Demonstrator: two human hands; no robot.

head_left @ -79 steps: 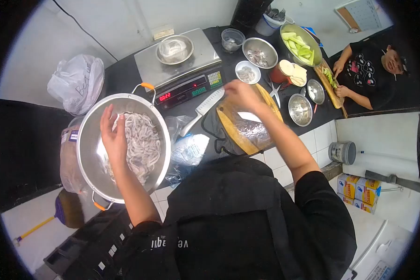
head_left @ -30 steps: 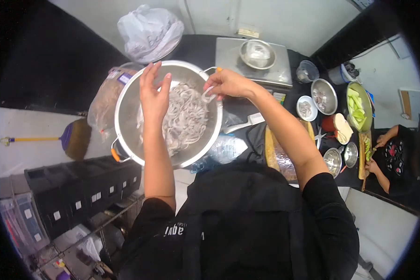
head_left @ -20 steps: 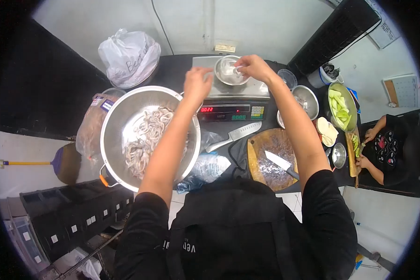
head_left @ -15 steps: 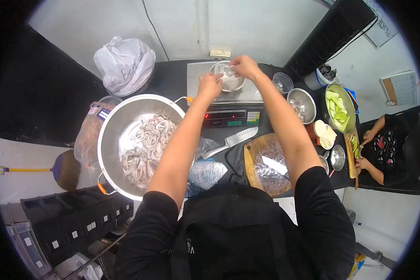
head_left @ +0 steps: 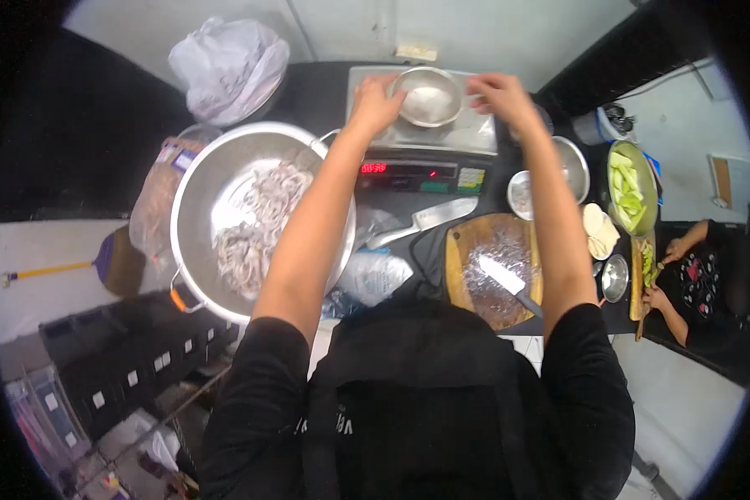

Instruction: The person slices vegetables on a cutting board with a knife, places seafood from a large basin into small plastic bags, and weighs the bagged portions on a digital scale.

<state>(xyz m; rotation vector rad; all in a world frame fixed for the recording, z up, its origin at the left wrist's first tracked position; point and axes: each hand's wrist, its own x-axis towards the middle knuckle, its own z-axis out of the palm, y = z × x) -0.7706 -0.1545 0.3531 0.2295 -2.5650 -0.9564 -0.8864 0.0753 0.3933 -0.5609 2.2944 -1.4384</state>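
Note:
A small metal bowl (head_left: 428, 98) rests on the plate of a digital scale (head_left: 367, 83); something whitish inside is too blurred to make out. My left hand (head_left: 377, 107) is at the bowl's left rim, thumb and fingers apart, seeming to touch it. Just right of the bowl, my right hand (head_left: 502, 98) hovers over the scale, slightly blurred, fingers bent and apart, with nothing visible in them. Pale, ring-like and stringy pieces (head_left: 262, 208) lie in a large metal pot (head_left: 193, 250) at the left. The scale's red digits are smeared.
A knife (head_left: 504, 277) lies on a round wooden board (head_left: 458, 275); another knife (head_left: 442, 214) lies below the scale. White bags stand left. Bowls, including one of green pieces (head_left: 627, 187), line the right side. A co-worker's hands (head_left: 657, 296) hold a knife over a long board.
Since the oldest frame, both hands have come to the scale, after passing over the pot. From half a second ago, my right hand has moved right, off the bowl, and my left has shifted to its rim.

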